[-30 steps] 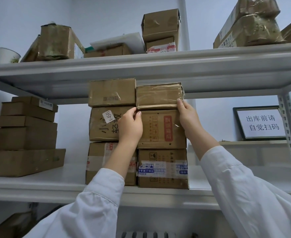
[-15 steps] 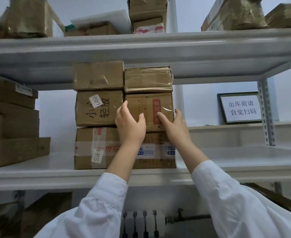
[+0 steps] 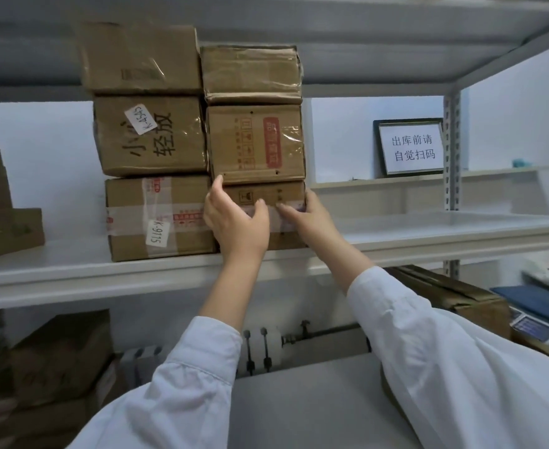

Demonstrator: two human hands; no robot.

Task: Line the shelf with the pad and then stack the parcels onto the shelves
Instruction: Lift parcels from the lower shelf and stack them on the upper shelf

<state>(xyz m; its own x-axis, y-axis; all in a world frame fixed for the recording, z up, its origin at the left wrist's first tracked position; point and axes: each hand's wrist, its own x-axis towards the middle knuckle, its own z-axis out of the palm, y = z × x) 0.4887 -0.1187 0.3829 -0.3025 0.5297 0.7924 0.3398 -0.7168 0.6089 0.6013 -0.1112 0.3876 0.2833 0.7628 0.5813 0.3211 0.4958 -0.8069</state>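
— Where the two stacks meet on the middle shelf (image 3: 72, 270), what are the hands doing?

— Both rest on the bottom right parcel (image 3: 263, 194). The left hand (image 3: 234, 222) cups its left front edge with the fingers curled narrow; the right hand (image 3: 312, 218) lies against its right front corner, fingers spread flat along the tape. Whether either truly grips, I cannot tell.

— And the parcels?

— Six cardboard boxes in two columns of three, touching, set near the shelf's front edge. The red-printed parcel (image 3: 257, 144) sits on the one being touched, and the taped crumpled parcel (image 3: 250, 72) tops it, just under the upper shelf (image 3: 364, 34).

— Left column?

— The K-9115 parcel (image 3: 156, 218) at the bottom, the handwritten parcel (image 3: 150, 137) above.

— Anything to the right?

— A framed sign (image 3: 410, 146) stands behind the shelf's bare right stretch.
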